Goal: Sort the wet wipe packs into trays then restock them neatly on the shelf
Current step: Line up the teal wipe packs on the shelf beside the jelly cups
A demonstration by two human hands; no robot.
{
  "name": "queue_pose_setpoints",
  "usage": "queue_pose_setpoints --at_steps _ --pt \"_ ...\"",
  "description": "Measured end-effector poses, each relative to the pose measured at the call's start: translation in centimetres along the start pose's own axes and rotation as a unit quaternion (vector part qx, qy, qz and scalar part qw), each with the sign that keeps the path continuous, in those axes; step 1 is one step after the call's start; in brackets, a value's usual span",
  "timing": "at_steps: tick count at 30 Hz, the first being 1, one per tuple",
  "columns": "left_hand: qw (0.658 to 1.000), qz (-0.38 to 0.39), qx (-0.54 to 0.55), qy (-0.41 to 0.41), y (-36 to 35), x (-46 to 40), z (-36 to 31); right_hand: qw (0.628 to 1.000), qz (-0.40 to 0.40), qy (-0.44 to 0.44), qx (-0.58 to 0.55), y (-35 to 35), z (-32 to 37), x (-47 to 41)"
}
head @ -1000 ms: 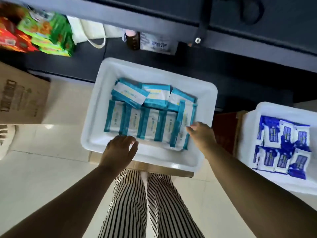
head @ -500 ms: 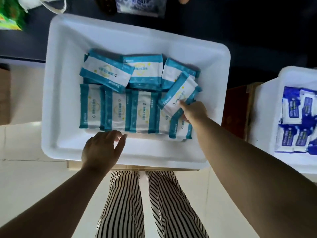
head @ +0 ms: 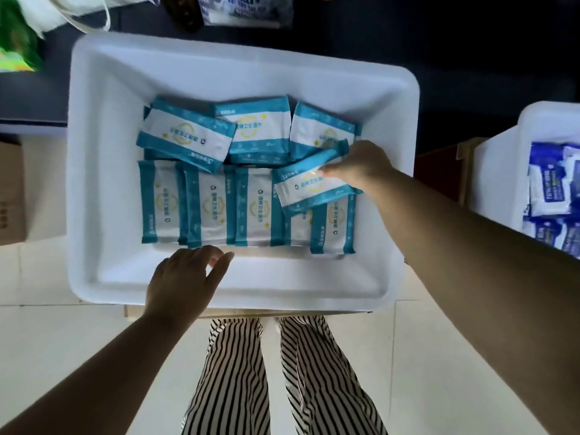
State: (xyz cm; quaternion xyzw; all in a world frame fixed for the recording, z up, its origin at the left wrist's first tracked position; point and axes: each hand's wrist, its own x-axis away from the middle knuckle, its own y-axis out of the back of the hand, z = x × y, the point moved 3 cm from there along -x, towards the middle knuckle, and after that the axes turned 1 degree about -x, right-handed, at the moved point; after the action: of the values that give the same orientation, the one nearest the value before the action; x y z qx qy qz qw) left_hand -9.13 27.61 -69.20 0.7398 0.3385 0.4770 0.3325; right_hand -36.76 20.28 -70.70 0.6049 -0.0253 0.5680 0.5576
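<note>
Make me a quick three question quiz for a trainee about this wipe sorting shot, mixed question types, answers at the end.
1. True or false: the right hand has a grip on a teal pack that lies tilted across the front row.
2. Multiple choice: where is the left hand? A) inside the tray of blue packs B) at the near edge of the white tray, fingers open C) on the cardboard box
3. Fill in: the tray on the right holds packs coloured ____.

Key: 1 true. 2 B. 3 blue.
</note>
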Motion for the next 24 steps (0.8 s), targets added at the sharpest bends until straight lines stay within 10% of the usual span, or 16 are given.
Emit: queue_pose_setpoints --at_steps 11,17,24 --pt "0.949 0.224 0.176 0.138 -7.7 -4.1 -11.4 0.921 -0.069 -0.041 -0.381 3.7 -4.8 5.5" --pt "0.929 0.113 0.302 0.181 -5.6 -5.3 -11.1 0.868 -0.090 -0.052 -0.486 4.1 -6.4 6.8" --pt "0.805 -0.056 0.551 0.212 -0.2 -7.3 -6.3 0.826 -0.087 -0.067 -0.553 3.8 -6.5 7.4"
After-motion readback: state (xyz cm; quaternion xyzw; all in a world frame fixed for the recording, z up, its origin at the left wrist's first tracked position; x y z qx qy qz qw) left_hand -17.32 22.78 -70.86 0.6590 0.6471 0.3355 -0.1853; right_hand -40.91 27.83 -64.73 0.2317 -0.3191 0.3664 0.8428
